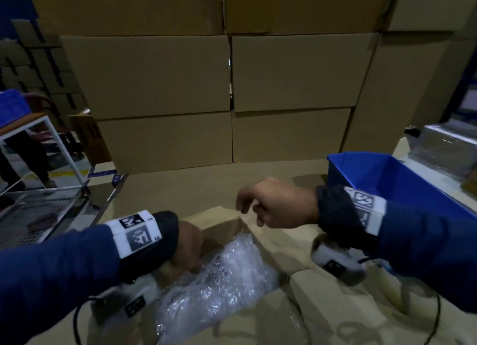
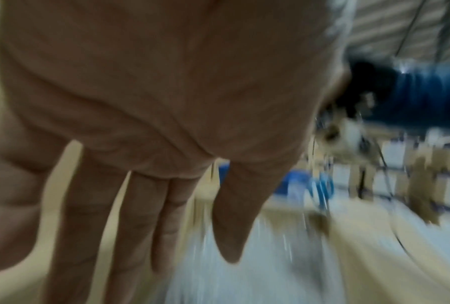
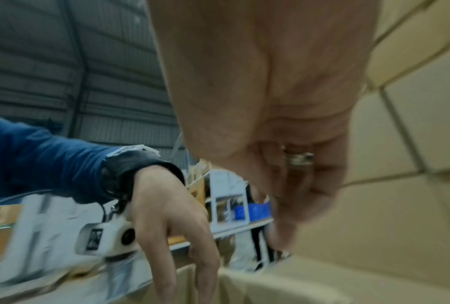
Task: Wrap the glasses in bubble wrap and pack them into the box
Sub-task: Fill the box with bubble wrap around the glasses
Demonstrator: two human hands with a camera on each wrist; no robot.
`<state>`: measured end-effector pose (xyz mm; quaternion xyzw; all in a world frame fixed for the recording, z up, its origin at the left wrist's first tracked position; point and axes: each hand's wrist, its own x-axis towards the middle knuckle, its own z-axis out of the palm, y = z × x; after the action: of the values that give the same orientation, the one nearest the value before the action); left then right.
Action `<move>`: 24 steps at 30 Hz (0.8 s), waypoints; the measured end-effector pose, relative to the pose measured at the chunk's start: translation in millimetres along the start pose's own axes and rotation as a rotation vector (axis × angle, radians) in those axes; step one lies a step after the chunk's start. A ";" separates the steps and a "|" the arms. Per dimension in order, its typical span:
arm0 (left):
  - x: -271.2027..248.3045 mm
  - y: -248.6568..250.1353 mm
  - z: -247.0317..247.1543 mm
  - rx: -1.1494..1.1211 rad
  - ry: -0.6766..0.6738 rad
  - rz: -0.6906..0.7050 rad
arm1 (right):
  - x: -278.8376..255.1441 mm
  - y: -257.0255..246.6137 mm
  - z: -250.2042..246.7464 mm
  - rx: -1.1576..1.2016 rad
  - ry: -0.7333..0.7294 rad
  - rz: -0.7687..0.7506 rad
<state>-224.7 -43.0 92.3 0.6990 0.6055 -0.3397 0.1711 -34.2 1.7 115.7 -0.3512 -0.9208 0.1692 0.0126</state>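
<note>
**Hands over the open box, wrapped bundle inside**

Your left hand (image 2: 146,98) fills the left wrist view, fingers (image 2: 138,222) straight and spread, pointing down at a pale blur that is probably the bubble wrap (image 2: 257,267); motion smear makes it hard to be sure. From the head view that same hand (image 1: 187,244) reaches into the box (image 1: 260,244) at its left side, fingertips at the edge of the wrap, holding nothing that shows. The right wrist view adds the knuckle side: your left hand (image 3: 167,216) hangs with fingers extended downward over the box edge.

Your right hand (image 1: 273,202) hovers above the box's far corner, fingers loosely curled and empty. Only the right wrist view shows the ring (image 3: 298,159) on one of its bent fingers.

The bubble wrap (image 1: 222,275) lies in the box as a crumpled, glossy, clear bundle that runs from the far corner toward you. No glass can be made out through it. The box flaps (image 1: 325,290) stand open around it.

A blue bin (image 1: 392,182) sits just right of your right wrist. A wall of stacked cartons (image 1: 232,91) closes off the far side. At left stand a wire cart (image 1: 38,215) and a white-framed table (image 1: 51,138) carrying another blue crate (image 1: 11,107). Cables (image 1: 423,313) trail over the cardboard near your right arm.
</note>
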 end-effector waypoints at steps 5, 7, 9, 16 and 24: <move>-10.7 5.3 -36.2 -0.073 0.275 0.095 | -53.7 27.9 -14.6 0.285 0.265 0.151; -12.7 22.4 -51.8 -0.129 0.371 0.167 | -77.8 42.2 -15.3 0.315 0.361 0.217; -10.1 44.3 -67.8 -0.175 0.453 0.214 | -100.0 58.1 -17.2 0.335 0.463 0.264; 23.7 133.1 -122.3 -0.151 0.634 0.312 | -155.5 135.0 -37.2 0.203 0.536 0.432; 94.0 221.9 -165.9 -0.224 0.736 0.397 | -175.2 246.9 -51.8 0.045 0.200 0.627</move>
<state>36.8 87.4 107.9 0.8536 0.5132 0.0392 0.0805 263.7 75.2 102.2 -0.6319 -0.7582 0.1497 0.0578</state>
